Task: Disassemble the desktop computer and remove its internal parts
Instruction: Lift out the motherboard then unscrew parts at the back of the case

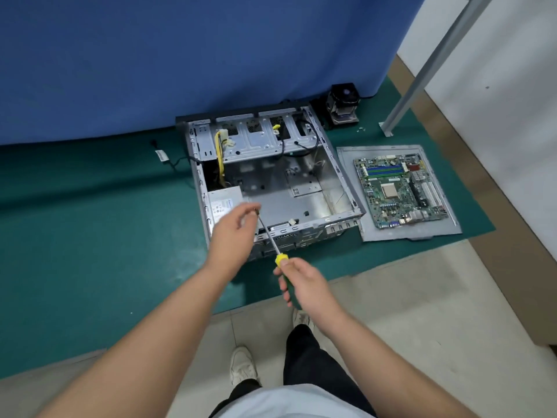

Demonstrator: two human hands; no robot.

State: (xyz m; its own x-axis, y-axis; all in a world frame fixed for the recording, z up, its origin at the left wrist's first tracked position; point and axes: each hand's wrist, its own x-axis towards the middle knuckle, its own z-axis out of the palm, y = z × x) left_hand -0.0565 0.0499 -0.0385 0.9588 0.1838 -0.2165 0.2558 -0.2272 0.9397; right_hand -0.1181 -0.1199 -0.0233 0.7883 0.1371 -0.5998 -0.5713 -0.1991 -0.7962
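At 12 o'clock from our hands lies the opened computer case [272, 179], its power supply [224, 206] at its 8 o'clock corner. Our right hand [304, 282] grips the screwdriver [271, 236], shaft pointing 11 o'clock; our nearer left hand [233, 229] pinches its tip.

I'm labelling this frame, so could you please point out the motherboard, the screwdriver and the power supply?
motherboard [401, 193]: head view, on the CPU socket area.
screwdriver [281, 259]: head view, on the yellow handle collar.
power supply [221, 205]: head view, on its labelled top face.
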